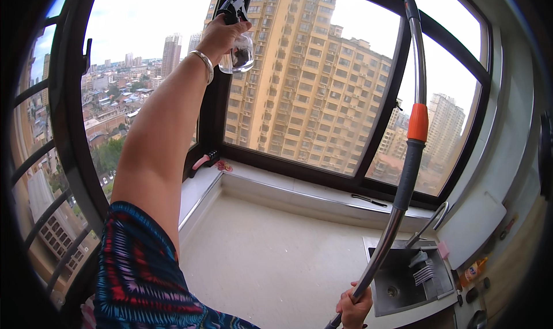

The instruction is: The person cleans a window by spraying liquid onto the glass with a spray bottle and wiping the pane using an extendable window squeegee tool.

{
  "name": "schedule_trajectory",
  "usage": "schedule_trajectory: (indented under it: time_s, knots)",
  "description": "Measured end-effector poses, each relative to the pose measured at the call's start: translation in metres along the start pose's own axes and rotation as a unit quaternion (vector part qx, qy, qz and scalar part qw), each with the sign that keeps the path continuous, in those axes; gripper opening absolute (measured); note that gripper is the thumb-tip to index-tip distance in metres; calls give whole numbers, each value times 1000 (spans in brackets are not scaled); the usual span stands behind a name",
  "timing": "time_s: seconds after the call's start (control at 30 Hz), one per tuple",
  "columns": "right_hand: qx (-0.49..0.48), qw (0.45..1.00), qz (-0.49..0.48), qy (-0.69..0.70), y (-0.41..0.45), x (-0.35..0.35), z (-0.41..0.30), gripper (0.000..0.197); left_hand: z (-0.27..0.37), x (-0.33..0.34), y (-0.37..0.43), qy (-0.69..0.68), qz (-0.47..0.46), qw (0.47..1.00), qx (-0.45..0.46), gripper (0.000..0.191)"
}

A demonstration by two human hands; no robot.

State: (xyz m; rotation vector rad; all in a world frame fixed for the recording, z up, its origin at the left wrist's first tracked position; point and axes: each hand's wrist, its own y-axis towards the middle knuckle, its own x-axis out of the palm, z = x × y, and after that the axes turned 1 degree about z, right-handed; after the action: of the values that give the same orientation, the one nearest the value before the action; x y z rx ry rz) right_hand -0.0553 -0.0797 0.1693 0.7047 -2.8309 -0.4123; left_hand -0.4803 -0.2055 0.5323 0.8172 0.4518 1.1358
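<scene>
My left hand (222, 35) is raised at arm's length and grips a clear spray bottle (243, 54) with a black trigger head. Behind the bottle stand the dark window frame (211, 108) and a large window pane (302, 78). Low on the right, my right hand (355, 305) is closed around a metal telescopic pole (384, 242). The pole has a grey grip and an orange collar (417, 122), and it slants up past the window's right side. Its upper end runs out of the picture at the top.
A pale countertop (268, 251) spreads below the window. On the sill lie a pink-and-black knife sharpener (205, 162) and a thin black-handled tool (369, 200). At right are a steel sink (389, 294) with a faucet (427, 225), a white cutting board (473, 225) and an orange bottle (473, 272).
</scene>
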Motion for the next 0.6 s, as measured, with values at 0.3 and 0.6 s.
schedule_trajectory:
  time_s: [0.3, 0.6]
  knots:
    - [-27, 996, 7, -86, 21, 13, 19, 27, -37, 0, 22, -66, 60, 996, -28, 18]
    - [-38, 999, 28, -28, 18, 9, 24, 31, -71, 7, 25, 31, -53, 998, 29, 53]
